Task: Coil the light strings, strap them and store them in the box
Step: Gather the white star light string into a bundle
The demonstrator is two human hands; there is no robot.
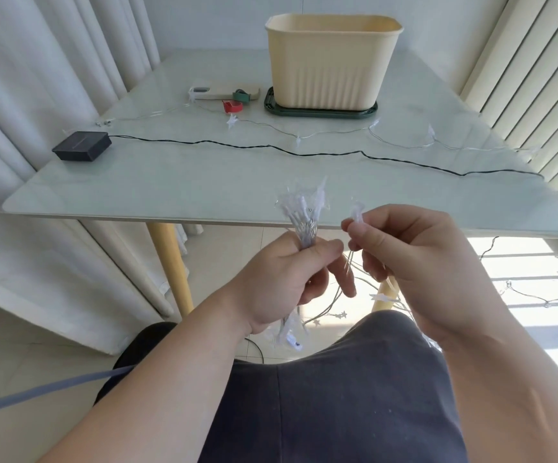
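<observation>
left hand (pixel 284 279): fist curled round bundle (pixel 304 212) of lights, well in front of box (pixel 331 61)
right hand (pixel 414 262): pinches one star light (pixel 357 215), just right of bundle
string (pixel 337 131): loose, just in front of box
straps (pixel 231 106): red and green, left of box
pack (pixel 82 146): black, far front-left of box
box: sits on green tray (pixel 321 112)

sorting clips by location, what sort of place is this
Most likely a room in a home, perhaps a sunny dining corner: a glass-topped table on wooden legs, white curtains and window blinds on either side of it, and a phone lying on it.
</observation>
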